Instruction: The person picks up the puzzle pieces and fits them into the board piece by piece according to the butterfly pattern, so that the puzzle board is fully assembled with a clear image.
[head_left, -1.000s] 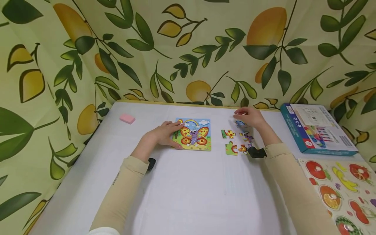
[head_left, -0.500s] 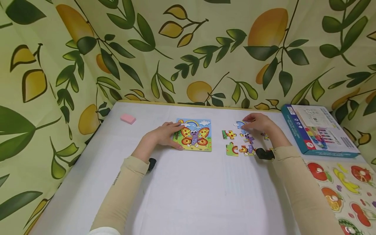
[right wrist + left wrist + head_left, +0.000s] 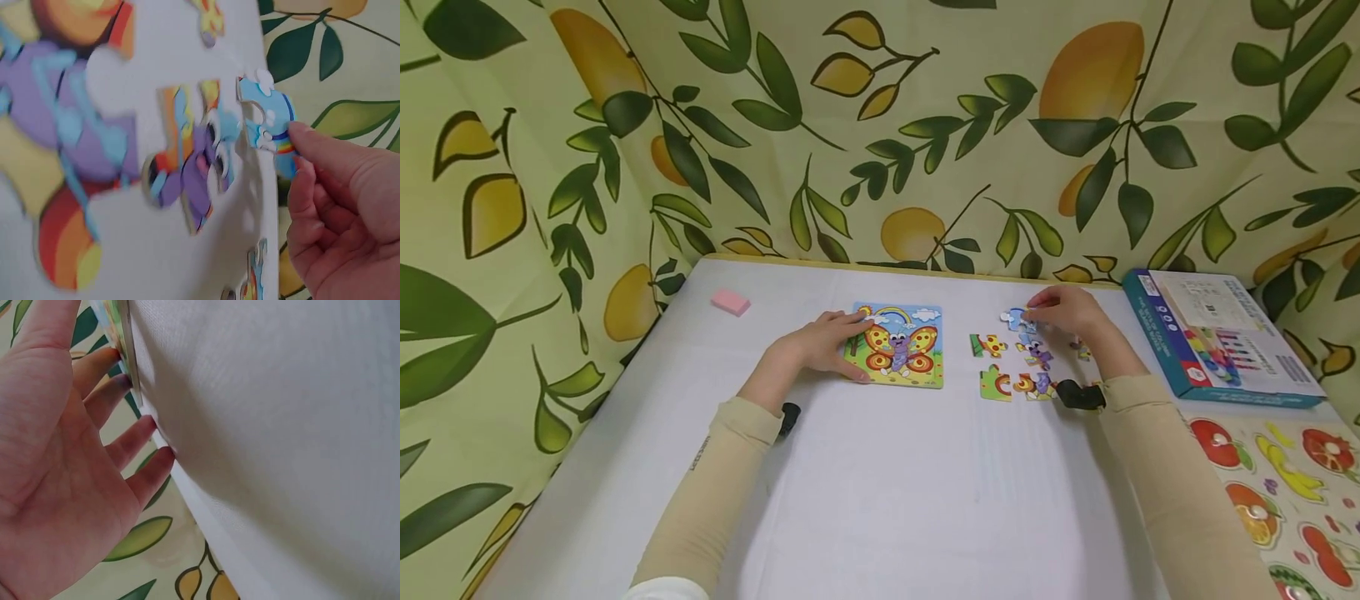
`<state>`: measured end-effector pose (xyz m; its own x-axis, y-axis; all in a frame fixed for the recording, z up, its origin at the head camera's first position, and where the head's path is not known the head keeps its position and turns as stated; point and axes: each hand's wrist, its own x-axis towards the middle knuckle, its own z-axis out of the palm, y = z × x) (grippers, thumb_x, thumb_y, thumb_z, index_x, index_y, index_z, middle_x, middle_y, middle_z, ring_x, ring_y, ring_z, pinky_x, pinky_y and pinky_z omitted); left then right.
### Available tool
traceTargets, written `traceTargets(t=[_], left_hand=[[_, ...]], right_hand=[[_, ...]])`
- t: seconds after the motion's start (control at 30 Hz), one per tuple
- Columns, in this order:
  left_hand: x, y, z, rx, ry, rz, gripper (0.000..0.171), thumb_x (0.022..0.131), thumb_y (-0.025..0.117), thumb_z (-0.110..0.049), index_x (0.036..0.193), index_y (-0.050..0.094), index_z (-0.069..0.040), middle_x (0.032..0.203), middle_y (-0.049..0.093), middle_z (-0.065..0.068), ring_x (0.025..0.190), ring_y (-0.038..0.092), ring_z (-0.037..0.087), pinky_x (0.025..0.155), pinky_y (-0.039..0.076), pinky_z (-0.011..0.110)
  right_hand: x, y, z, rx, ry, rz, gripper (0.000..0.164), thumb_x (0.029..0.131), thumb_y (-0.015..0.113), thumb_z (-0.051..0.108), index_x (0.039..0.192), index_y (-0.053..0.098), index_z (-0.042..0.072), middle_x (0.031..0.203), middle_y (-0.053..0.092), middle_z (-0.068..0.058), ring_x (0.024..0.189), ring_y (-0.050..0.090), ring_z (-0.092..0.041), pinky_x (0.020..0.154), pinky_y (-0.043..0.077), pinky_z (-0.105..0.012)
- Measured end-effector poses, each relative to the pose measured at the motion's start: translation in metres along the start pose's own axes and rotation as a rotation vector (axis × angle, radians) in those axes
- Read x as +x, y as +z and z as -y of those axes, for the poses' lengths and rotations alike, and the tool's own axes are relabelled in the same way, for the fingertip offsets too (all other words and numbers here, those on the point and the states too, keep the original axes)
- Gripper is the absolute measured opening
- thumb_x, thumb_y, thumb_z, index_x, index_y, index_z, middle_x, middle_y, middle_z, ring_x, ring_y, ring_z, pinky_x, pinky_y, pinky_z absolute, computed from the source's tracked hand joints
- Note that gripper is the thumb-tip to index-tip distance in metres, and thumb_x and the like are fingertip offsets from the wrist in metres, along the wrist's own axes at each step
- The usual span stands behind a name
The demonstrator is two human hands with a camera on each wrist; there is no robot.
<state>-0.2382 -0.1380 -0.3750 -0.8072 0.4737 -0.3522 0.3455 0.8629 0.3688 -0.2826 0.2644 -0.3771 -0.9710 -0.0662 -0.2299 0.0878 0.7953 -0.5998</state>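
Observation:
My left hand (image 3: 820, 343) rests at the left edge of a square butterfly picture puzzle (image 3: 917, 367), its fingers and thumb touching the board. In the left wrist view, the fingers of that hand (image 3: 75, 456) lie spread and fairly straight beside the board's edge (image 3: 131, 356). Off to the right, my right hand (image 3: 1067, 312) pinches a light blue puzzle piece (image 3: 269, 112) with a rainbow and clouds between thumb and index finger. Loose puzzle pieces lie around it: a purple butterfly-head piece (image 3: 197, 162), a green-edged piece (image 3: 995, 383) and several others.
A pink eraser-like block (image 3: 731, 302) lies at the back left of the white table (image 3: 880, 500). A blue-edged box (image 3: 1221, 333) stands at the right, with a fruit-picture board (image 3: 1285, 492) in front of it. Leaf-patterned cloth (image 3: 880, 125) hangs behind.
My right hand has shifted rightward from over the rainbow piece and now pinches it; the piece appears turned. The left hand stays on the butterfly puzzle.

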Motion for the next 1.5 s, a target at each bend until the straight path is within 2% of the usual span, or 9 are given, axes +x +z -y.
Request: traceTargets(t=[0.1, 0.23, 0.37, 0.47, 0.67, 0.8, 0.9, 1.1, 1.5], left_hand=[[0.0, -0.001, 0.0, 0.007, 0.004, 0.003, 0.099, 0.076, 0.077, -0.056, 0.156, 0.027, -0.026, 0.163, 0.012, -0.003, 0.147, 0.008, 0.032, 0.112, 0.02, 0.058], [0.0, -0.001, 0.001, 0.009, 0.008, 0.008, 0.098, 0.076, 0.076, -0.056, 0.156, 0.027, -0.026, 0.163, 0.012, -0.003, 0.147, 0.008, 0.033, 0.112, 0.02, 0.058], [0.0, -0.002, 0.001, 0.001, 0.021, 0.007, 0.099, 0.076, 0.078, -0.055, 0.156, 0.027, -0.024, 0.163, 0.013, -0.002, 0.147, 0.008, 0.033, 0.113, 0.019, 0.057], [0.0, -0.002, 0.001, -0.001, 0.031, 0.004, 0.099, 0.076, 0.078, -0.054, 0.156, 0.027, -0.022, 0.163, 0.013, -0.001, 0.147, 0.009, 0.033, 0.114, 0.019, 0.055], [0.001, -0.002, 0.0, -0.003, 0.03, 0.002, 0.099, 0.076, 0.078, -0.053, 0.156, 0.027, -0.022, 0.163, 0.014, -0.001, 0.147, 0.008, 0.033, 0.114, 0.018, 0.055], [0.001, -0.001, 0.0, 0.003, 0.029, 0.0, 0.099, 0.076, 0.078, -0.054, 0.155, 0.028, -0.022, 0.163, 0.014, -0.001, 0.147, 0.009, 0.033, 0.114, 0.018, 0.055], [0.001, -0.001, 0.001, 0.01, 0.027, -0.004, 0.099, 0.076, 0.078, -0.055, 0.155, 0.028, -0.023, 0.163, 0.015, -0.001, 0.147, 0.01, 0.033, 0.114, 0.019, 0.055], [0.001, -0.001, 0.002, 0.0, 0.023, -0.009, 0.1, 0.075, 0.078, -0.056, 0.155, 0.029, -0.023, 0.162, 0.015, -0.002, 0.147, 0.011, 0.033, 0.114, 0.019, 0.054], [0.002, -0.002, 0.0, 0.006, 0.015, -0.031, 0.101, 0.075, 0.076, -0.059, 0.156, 0.027, -0.021, 0.16, 0.023, 0.002, 0.144, 0.018, 0.032, 0.113, 0.023, 0.051]], right_hand=[[-0.001, 0.001, 0.007, 0.148, 0.012, -0.034, 0.046, 0.093, 0.067, 0.039, 0.119, 0.061, 0.002, 0.113, 0.058, -0.015, 0.103, 0.046, -0.031, 0.087, 0.04, -0.044], [0.003, 0.009, 0.024, 0.341, 0.001, -0.016, 0.051, 0.092, 0.067, 0.041, 0.125, 0.061, 0.003, 0.11, 0.063, -0.004, 0.108, 0.05, -0.027, 0.099, 0.036, -0.048], [0.009, 0.029, 0.052, 0.452, -0.011, 0.052, 0.046, 0.092, 0.068, 0.036, 0.124, 0.063, 0.003, 0.097, 0.066, 0.008, 0.1, 0.057, -0.021, 0.091, 0.042, -0.039], [0.014, 0.048, 0.074, 0.494, -0.002, 0.096, 0.041, 0.092, 0.069, 0.031, 0.123, 0.065, 0.003, 0.096, 0.066, 0.005, 0.095, 0.055, -0.021, 0.081, 0.042, -0.031], [0.018, 0.089, 0.11, 0.421, 0.007, 0.115, 0.033, 0.093, 0.069, 0.028, 0.117, 0.069, 0.005, 0.114, 0.064, -0.007, 0.095, 0.05, -0.02, 0.081, 0.042, -0.03], [0.019, 0.103, 0.123, 0.293, -0.059, 0.087, 0.031, 0.093, 0.068, 0.03, 0.111, 0.071, 0.005, 0.113, 0.065, -0.01, 0.099, 0.053, -0.022, 0.086, 0.043, -0.034], [0.021, 0.109, 0.129, 0.223, -0.103, 0.046, 0.028, 0.093, 0.068, 0.03, 0.106, 0.072, 0.005, 0.108, 0.067, -0.01, 0.095, 0.055, -0.023, 0.084, 0.044, -0.034], [0.026, 0.113, 0.133, 0.186, -0.127, -0.004, 0.024, 0.092, 0.069, 0.027, 0.101, 0.073, 0.005, 0.101, 0.068, -0.009, 0.09, 0.055, -0.022, 0.077, 0.044, -0.03], [0.027, 0.12, 0.138, 0.093, -0.211, -0.046, 0.018, 0.093, 0.068, 0.024, 0.096, 0.073, 0.006, 0.094, 0.068, -0.008, 0.089, 0.055, -0.023, 0.077, 0.045, -0.033]])
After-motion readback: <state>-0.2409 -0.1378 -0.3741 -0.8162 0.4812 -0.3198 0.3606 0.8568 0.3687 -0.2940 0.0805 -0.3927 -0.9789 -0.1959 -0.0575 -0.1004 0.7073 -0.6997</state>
